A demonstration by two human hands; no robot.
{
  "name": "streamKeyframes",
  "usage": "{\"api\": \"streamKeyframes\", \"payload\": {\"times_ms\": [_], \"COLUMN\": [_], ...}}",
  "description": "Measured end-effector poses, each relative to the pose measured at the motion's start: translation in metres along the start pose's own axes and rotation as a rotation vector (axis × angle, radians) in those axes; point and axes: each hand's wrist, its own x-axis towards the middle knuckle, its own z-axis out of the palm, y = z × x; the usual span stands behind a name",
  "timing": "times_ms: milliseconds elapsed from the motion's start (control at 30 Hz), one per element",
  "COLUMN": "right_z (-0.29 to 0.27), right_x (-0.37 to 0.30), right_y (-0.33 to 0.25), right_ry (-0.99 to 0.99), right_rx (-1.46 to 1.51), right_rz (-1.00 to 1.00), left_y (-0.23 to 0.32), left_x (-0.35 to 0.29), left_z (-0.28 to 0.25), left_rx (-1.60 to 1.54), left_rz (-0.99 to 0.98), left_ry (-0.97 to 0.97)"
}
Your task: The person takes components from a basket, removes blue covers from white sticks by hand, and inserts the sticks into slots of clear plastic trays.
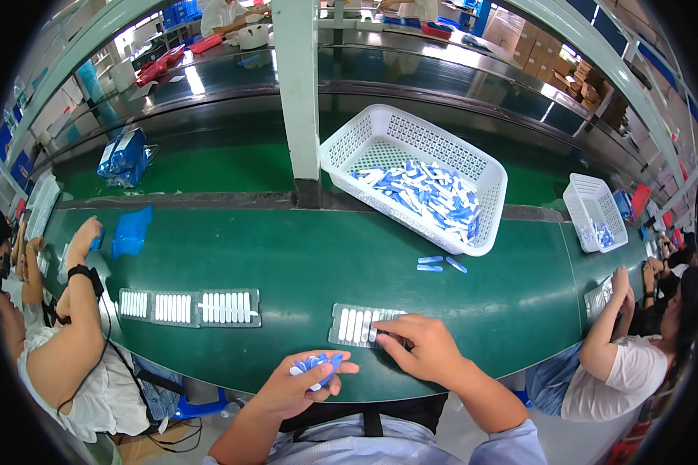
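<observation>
A bunch of small blue-and-white oblong plastic pieces [315, 366] rests in my left hand [291, 381], its fingers curled round them, near the table's front edge. Just to the right and farther in lies a clear plastic tray [336, 333] with a row of white oblong pieces [354, 325] in its slots. My right hand [423, 345] reaches over the tray's right part. Its thumb and index finger come together at the end of the row, on a piece partly hidden by the fingertips.
A white perforated basket [488, 209] of blue-and-white pieces stands beyond the tray. A few loose blue pieces [430, 268] lie before it. At left are filled trays [230, 308] and a blue plastic bag [133, 232]. A metal post [296, 101] rises behind. Co-workers sit on both sides.
</observation>
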Motion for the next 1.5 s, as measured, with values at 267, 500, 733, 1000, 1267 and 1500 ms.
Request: {"api": "streamKeyframes", "payload": {"times_ms": [267,500,733,1000,1267,1500], "right_z": [0.002,-0.012,-0.007,-0.011,-0.013,-0.016], "right_x": [-0.002,-0.003,-0.019,-0.014,-0.01,-0.026], "right_y": [-0.03,0.007,0.007,0.011,-0.008,0.002], "right_ry": [-0.16,0.266,-0.156,-0.204,-0.066,-0.231], "right_rx": [0.427,-0.343,-0.216,-0.141,-0.121,-0.317], "right_rz": [0.113,-0.247,-0.188,-0.069,-0.011,-0.345], "left_y": [-0.013,-0.009,-0.006,-0.005,-0.013,-0.008], "left_x": [0.007,-0.003,-0.001,0.001,0.002,-0.002], "left_z": [0.001,-0.004,-0.004,0.0,0.002,0.001], "left_rx": [0.034,-0.001,-0.027,-0.019,-0.025,0.013], "left_rz": [-0.105,0.014,0.022,0.004,0.001,0.002], "left_ry": [-0.12,0.003,-0.04,-0.03,-0.066,0.007]}}
